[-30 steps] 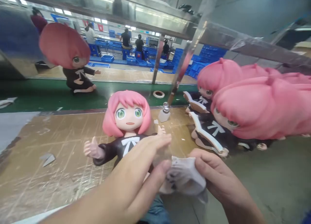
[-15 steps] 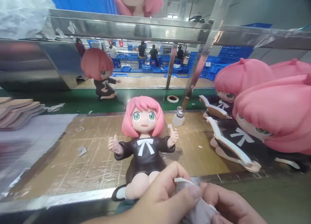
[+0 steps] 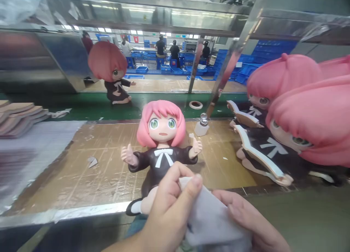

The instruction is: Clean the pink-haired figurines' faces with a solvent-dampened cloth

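Between my hands is a pale grey-white cloth (image 3: 212,213), spread in front of the figurine's legs. My left hand (image 3: 171,204) pinches its upper left corner between thumb and fingers. My right hand (image 3: 250,219) grips its right side, with some fingers hidden behind it. Just beyond sits a figurine (image 3: 161,135) with pink hair, a black dress and a white bow, arms spread and facing me. Its lower body is partly covered by my left hand. A white dispenser bottle with a metal top (image 3: 201,126) stands behind the figurine's raised arm.
More pink-haired figurines (image 3: 308,124) crowd the right, with open book pieces (image 3: 259,159). Another figurine (image 3: 111,71) sits on the green belt (image 3: 155,98) beside a tape roll (image 3: 196,105). Brown stacked pieces (image 3: 20,115) lie left. A metal post (image 3: 224,75) rises behind.
My left hand has moved up and left, and the bunched cloth is now spread out wider between both hands. The view has tilted slightly downward.
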### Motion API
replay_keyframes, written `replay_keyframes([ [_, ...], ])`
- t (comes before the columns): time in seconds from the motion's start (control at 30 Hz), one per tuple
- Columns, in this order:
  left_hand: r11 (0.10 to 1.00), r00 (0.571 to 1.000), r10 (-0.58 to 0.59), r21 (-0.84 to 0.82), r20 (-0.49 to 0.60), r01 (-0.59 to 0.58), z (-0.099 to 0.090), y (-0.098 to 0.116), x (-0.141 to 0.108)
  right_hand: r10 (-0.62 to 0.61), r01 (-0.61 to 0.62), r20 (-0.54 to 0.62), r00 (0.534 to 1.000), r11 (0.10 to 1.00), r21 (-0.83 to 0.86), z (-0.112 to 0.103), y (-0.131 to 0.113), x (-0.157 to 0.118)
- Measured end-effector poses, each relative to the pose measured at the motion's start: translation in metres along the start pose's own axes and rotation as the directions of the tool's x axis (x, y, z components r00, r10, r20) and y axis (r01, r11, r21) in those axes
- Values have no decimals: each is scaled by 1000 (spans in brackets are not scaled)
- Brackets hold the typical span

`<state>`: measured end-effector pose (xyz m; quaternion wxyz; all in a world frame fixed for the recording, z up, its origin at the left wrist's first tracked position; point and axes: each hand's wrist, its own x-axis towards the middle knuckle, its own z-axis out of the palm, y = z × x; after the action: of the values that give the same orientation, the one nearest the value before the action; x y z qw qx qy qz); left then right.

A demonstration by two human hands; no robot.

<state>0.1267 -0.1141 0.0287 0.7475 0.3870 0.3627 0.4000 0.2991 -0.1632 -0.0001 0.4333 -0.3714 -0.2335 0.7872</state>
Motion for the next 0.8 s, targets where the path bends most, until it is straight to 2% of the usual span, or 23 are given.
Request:
replay_keyframes([
  [0.13,998,998,57,21,0,-57,-8,-3,4,-45,40,199,979,999,32,-6,5,9],
  [0.33,994,994,106,26,-31,-106,-11,-3,0,-110,113,168,980,994,-6,-7,10,8],
  [0.5,994,995,101,46,-15,-101,-13,1,5,-48,47,135,990,999,5,-6,9,11],
  [0.67,993,994,107,47,-33,-106,-9,2,1,-31,36,234,972,999,-14,-1,14,9],
  [0.73,992,993,103,77,-56,-98,-7,1,-4,-64,60,153,986,998,26,-1,21,1],
  [0.8,993,995,76,94,-63,-70,-6,-3,-11,-79,79,-17,997,996,31,-5,30,-8],
])
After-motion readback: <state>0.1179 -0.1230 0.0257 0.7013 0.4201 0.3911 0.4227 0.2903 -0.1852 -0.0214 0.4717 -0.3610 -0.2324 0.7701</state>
